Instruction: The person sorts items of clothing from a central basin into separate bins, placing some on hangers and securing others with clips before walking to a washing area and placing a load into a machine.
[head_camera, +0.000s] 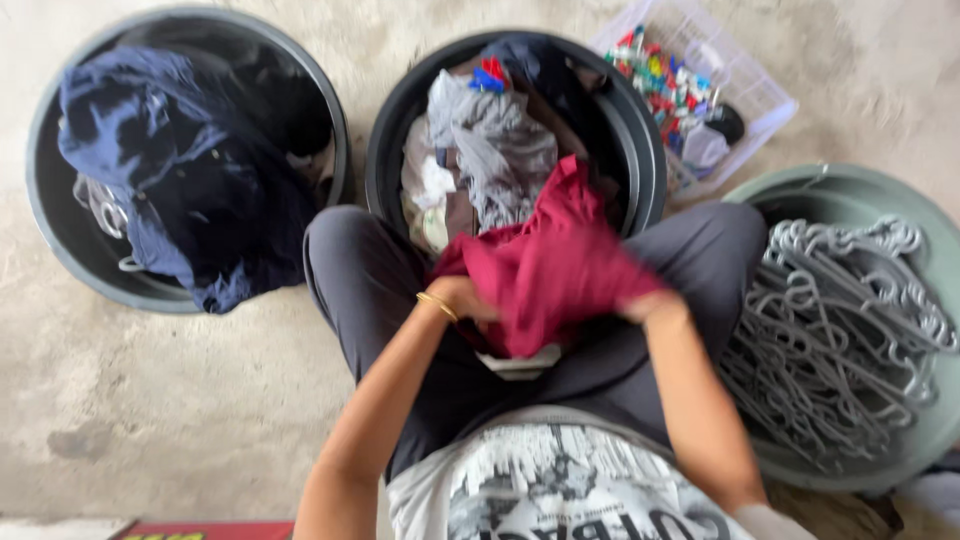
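Seated over the black middle tub (640, 150) on the concrete floor, left hand (462, 298) and right hand (650, 305) clutch a crumpled maroon cloth garment (550, 265); gripping opposite edges would spread it evenly.

left: tub (45, 230) holding clothes (185, 170)
middle: tub (640, 150) holding laundry (490, 140), before the knees
right: tub (850, 190) of hangers (840, 320)
behind: basket (760, 90) of pegs (665, 80)

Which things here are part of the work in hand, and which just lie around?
In hand: left hand, right hand, dark red garment, middle tub.
Lying about: left tub of dark blue clothes, basket of pegs, tub of grey hangers.
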